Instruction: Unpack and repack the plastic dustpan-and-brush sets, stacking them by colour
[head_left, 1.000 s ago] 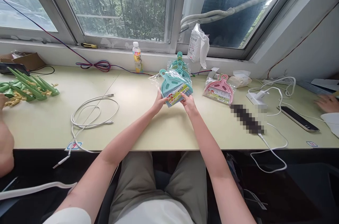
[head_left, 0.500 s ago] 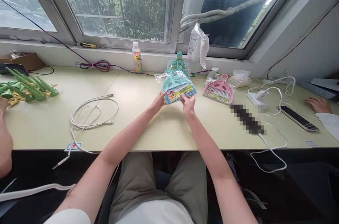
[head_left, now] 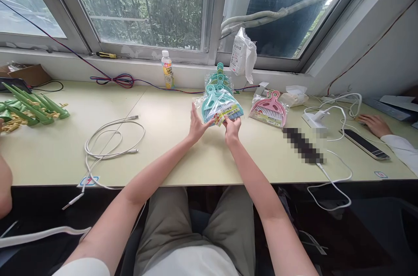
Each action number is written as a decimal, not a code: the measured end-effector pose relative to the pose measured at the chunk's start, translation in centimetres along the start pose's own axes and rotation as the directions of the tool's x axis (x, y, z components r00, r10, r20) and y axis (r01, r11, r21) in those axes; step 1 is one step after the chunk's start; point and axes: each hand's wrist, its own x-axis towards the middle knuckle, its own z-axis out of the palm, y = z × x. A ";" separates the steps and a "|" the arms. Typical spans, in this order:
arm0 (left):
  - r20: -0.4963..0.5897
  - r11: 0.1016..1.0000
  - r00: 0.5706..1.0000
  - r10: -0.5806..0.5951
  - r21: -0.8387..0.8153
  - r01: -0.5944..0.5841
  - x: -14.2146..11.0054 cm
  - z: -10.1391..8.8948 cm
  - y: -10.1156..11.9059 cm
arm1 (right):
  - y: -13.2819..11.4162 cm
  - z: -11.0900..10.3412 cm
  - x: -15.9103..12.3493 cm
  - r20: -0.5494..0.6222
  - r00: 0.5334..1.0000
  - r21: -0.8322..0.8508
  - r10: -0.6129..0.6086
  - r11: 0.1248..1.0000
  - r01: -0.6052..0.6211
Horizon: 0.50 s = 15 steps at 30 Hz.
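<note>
Holding the near edge of a teal dustpan set (head_left: 219, 104), my right hand (head_left: 232, 128) pinches its paper label between thumb and fingers, so this hand is clamped on the pack. My left hand (head_left: 197, 126) is beside it with the fingers spread apart and flat; the fingertips seem to touch the left side of the crinkled clear plastic wrap, but it does not grasp. The set is a small fan-shaped pan with a brush inside, smooth plastic, and it lies on the pale matte table (head_left: 163, 158), at the centre, against a stack of similar teal sets (head_left: 218, 76) behind it. A pink dustpan set (head_left: 269, 108) in the same shiny wrap lies just to the right. On the left I see a coiled white cable (head_left: 112, 139), thin and round. A small plastic bottle (head_left: 167, 70) with a yellow label stands upright near the window ledge. At the far right, another person's hand (head_left: 375, 123) rests on the table.
</note>
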 end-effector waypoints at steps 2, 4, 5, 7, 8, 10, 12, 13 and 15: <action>-0.015 0.940 0.975 0.222 0.271 -0.209 0.0 -0.6 0.1 | 0.0 0.1 -0.2 0.009 1.000 0.001 0.001 1.000 -0.001; 0.059 0.819 0.935 0.350 0.464 -0.336 -0.2 -0.9 0.5 | -0.1 0.1 -0.3 0.019 1.000 0.003 -0.010 1.000 0.010; 0.112 0.758 0.918 0.380 0.532 -0.378 -0.3 -1.0 0.7 | -0.1 0.1 -0.3 0.022 1.000 0.001 -0.016 1.000 0.016; 0.240 0.656 0.891 0.385 0.608 -0.447 -0.5 -1.0 1.0 | -0.1 0.1 -0.3 0.020 1.000 -0.007 -0.015 1.000 0.015; 0.296 0.620 0.879 0.374 0.625 -0.474 -0.6 -1.0 1.1 | 0.0 0.1 -0.3 0.019 1.000 -0.013 -0.008 1.000 0.009; 0.371 0.569 0.857 0.358 0.641 -0.515 -0.7 -0.9 1.2 | 0.1 0.2 -0.4 0.014 1.000 -0.026 0.012 1.000 -0.011; 0.412 0.529 0.833 0.370 0.643 -0.554 -0.8 -0.9 1.3 | 0.2 0.3 -0.4 0.018 0.999 -0.032 0.030 0.999 -0.030; 0.428 0.513 0.820 0.381 0.640 -0.572 -0.8 -0.9 1.3 | 0.3 0.4 -0.5 0.023 0.999 -0.033 0.038 0.999 -0.037; 0.441 0.510 0.807 0.394 0.625 -0.591 -0.8 -1.0 1.5 | 0.3 0.4 -0.5 0.033 0.998 -0.030 0.049 0.998 -0.048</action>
